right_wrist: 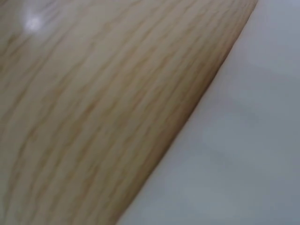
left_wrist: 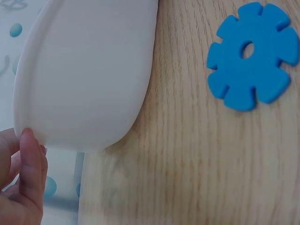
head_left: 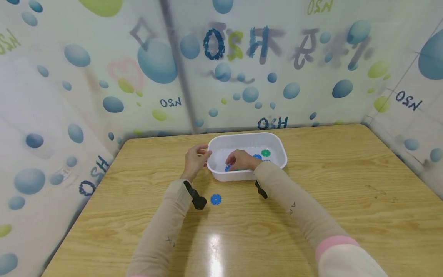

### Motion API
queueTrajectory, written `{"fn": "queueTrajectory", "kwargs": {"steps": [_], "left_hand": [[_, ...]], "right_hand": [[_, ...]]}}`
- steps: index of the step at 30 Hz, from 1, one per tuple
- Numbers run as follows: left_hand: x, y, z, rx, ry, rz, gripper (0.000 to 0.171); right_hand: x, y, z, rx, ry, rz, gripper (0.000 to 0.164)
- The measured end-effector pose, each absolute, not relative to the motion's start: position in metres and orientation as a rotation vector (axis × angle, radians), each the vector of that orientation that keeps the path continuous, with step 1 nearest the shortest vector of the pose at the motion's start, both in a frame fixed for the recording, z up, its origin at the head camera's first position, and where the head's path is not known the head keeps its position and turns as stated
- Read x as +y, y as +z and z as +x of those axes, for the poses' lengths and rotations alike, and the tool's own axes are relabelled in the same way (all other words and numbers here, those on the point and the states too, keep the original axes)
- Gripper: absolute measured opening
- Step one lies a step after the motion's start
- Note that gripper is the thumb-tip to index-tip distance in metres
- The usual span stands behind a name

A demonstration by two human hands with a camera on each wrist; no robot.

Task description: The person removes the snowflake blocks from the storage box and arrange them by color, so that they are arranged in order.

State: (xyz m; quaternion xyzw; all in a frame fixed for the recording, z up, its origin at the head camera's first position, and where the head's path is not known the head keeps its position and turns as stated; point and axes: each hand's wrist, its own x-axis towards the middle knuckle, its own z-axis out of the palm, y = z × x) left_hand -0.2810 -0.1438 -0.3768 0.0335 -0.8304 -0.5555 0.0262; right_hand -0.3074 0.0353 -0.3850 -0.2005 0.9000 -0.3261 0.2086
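Observation:
A white plastic basin point(head_left: 221, 176) stands on the wooden table. My left hand point(head_left: 196, 159) pinches its left end; in the left wrist view, the fingers point(left_wrist: 30, 159) meet at the rim. My right hand point(head_left: 241, 159) reaches over the near wall into the basin, fingers curled. Between its thumb and fingertips shows a blue notched snowflake disc point(head_left: 227, 168), partly hidden by the hand. Inside lie a green notched disc point(head_left: 265, 153) and another blue one point(head_left: 257, 156), with more pieces partly covered by the right hand and wrist.
One blue notched disc point(left_wrist: 253, 56) with a hole in its centre lies on the table point(head_left: 346, 184) in front of the basin, between the forearms. Behind the table hangs a patterned curtain point(head_left: 242, 77) with blue and green spots. The right wrist view holds only tabletop and white basin wall.

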Motion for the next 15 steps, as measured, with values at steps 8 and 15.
{"fn": "queueTrajectory", "kwargs": {"steps": [8,15], "left_hand": [[-0.143,-0.376,-0.2819,-2.574,-1.703,0.112,0.033],[-0.1436,-0.3778,-0.2819,-2.57,-1.681,0.103,0.032]], "right_hand": [[0.0358,-0.3858,-0.3086,2.512,-0.889,-0.543,0.027],[0.0351,-0.3875,-0.3093,2.528,-0.849,-0.564,0.024]]}}
